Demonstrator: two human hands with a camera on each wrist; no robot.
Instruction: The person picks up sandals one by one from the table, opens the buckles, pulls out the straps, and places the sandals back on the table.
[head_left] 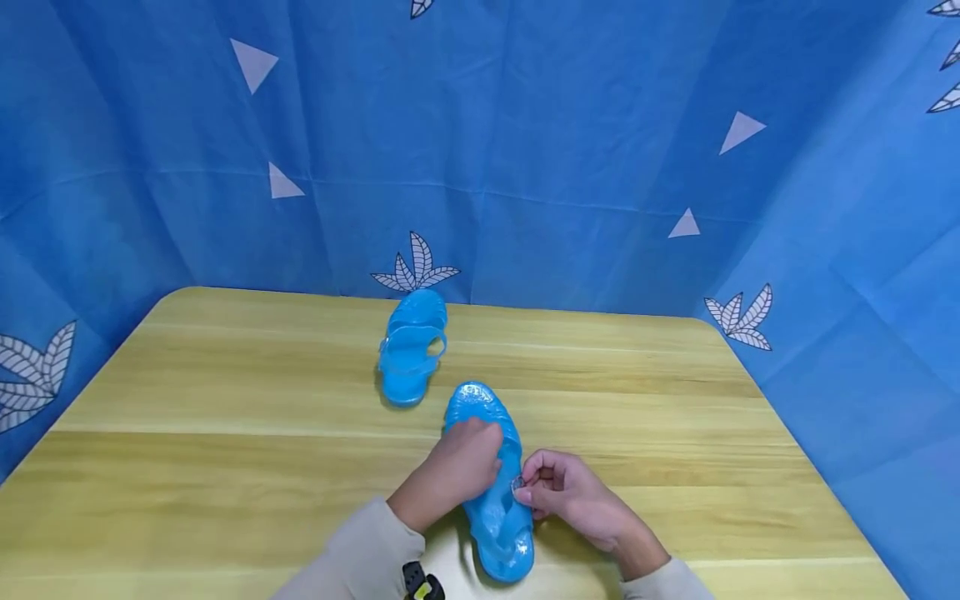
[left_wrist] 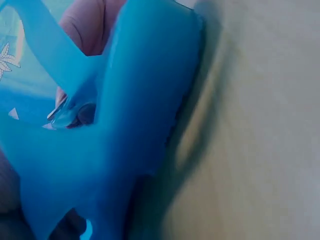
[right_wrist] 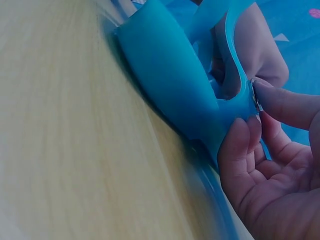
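A glossy blue sandal (head_left: 506,546) lies lengthwise at the near middle of the table, toe pointing away. My left hand (head_left: 463,458) reaches over its front part with fingers curled down into it, gripping the sandal by its upper. Part of those fingers is hidden by the straps in the right wrist view. On the right side of the ankle strap sits a small metal buckle (right_wrist: 256,95). My right hand (head_left: 573,496) pinches the strap at this buckle between thumb and fingers. The left wrist view has the sandal's blue side (left_wrist: 150,70) close up, with skin showing behind the strap.
A second blue sandal (head_left: 405,387) stands farther back, left of the first, toe toward the back edge. The wood-grain table (head_left: 225,375) is bordered by a blue patterned cloth (head_left: 600,167). A dark wristband (head_left: 422,583) shows beside the left sleeve.
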